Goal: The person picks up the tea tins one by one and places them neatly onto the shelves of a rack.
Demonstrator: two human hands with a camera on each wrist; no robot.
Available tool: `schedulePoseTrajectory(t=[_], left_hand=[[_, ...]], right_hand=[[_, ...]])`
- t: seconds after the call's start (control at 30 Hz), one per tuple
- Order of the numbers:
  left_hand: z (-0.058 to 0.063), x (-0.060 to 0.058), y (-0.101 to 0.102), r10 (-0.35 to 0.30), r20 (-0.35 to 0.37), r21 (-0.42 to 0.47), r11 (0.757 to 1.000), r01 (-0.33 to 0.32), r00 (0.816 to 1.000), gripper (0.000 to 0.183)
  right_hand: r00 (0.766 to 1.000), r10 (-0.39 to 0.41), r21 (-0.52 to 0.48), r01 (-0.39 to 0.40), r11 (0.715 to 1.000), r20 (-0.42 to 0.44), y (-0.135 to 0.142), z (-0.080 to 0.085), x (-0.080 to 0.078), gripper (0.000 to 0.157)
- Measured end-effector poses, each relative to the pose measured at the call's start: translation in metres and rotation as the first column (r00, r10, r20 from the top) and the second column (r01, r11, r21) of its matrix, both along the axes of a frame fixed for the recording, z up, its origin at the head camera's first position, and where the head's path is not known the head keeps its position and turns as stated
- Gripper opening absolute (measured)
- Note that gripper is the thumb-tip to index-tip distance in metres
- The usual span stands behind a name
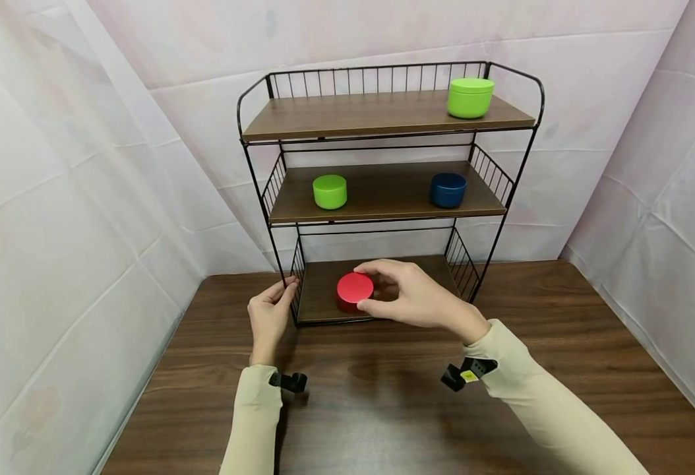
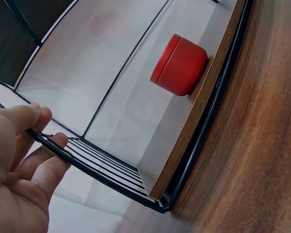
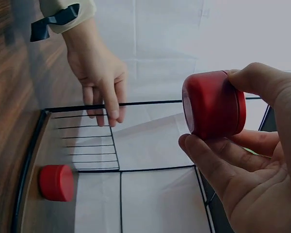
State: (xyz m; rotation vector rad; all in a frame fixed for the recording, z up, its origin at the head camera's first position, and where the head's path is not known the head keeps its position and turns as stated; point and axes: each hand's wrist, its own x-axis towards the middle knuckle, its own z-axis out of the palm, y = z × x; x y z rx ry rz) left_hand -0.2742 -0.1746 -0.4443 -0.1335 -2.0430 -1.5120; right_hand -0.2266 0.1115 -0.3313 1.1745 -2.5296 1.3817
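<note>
My right hand pinches a round red lidded tin in front of the rack's bottom shelf, thumb on one side and fingers on the other. In the right wrist view this held tin is raised off the shelf. A second red tin sits on the bottom shelf; the left wrist view shows this red tin too, while the head view does not clearly show it. My left hand holds the black wire frame at the rack's left side, thumb and fingers about the wire.
A three-tier rack with brown shelves stands on the wooden table. On its top shelf a green tin stands at the right. The middle shelf bears a green tin and a blue tin. White cloth hangs behind.
</note>
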Motion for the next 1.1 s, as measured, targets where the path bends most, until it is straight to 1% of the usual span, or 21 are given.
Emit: schedulePoseTrajectory(t=[0.27, 0.5, 0.63, 0.8, 0.93, 1.1], left_hand=[[0.0, -0.003, 0.002, -0.022, -0.002, -0.001, 1.0, 0.022, 1.0, 0.02], [-0.001, -0.001, 0.002, -0.001, 0.0, 0.006, 1.0, 0.001, 1.0, 0.02], [-0.001, -0.001, 0.001, 0.01, 0.002, 0.013, 1.0, -0.01, 1.0, 0.019], [-0.001, -0.001, 0.0, 0.008, 0.008, 0.02, 1.0, -0.008, 1.0, 0.019], [0.001, 0.0, 0.0, 0.005, 0.008, 0.002, 1.0, -0.005, 1.0, 0.019], [0.001, 0.0, 0.0, -0.006, 0.007, 0.0, 1.0, 0.006, 1.0, 0.018]], right_hand=[[1.0, -0.018, -0.009, 0.018, 1.0, -0.017, -0.001, 0.014, -0.003, 0.049], [1.0, -0.002, -0.017, 0.001, 1.0, -0.032, -0.005, 0.031, -0.005, 0.046], [0.999, -0.008, -0.014, 0.007, 1.0, -0.036, -0.006, 0.041, -0.006, 0.046], [0.999, -0.017, -0.022, 0.017, 1.0, -0.027, -0.008, 0.05, -0.009, 0.045], [1.0, -0.013, -0.029, 0.013, 1.0, -0.019, -0.008, 0.056, -0.013, 0.044], [0.999, -0.008, -0.032, 0.007, 0.999, -0.034, -0.007, 0.065, -0.017, 0.044]])
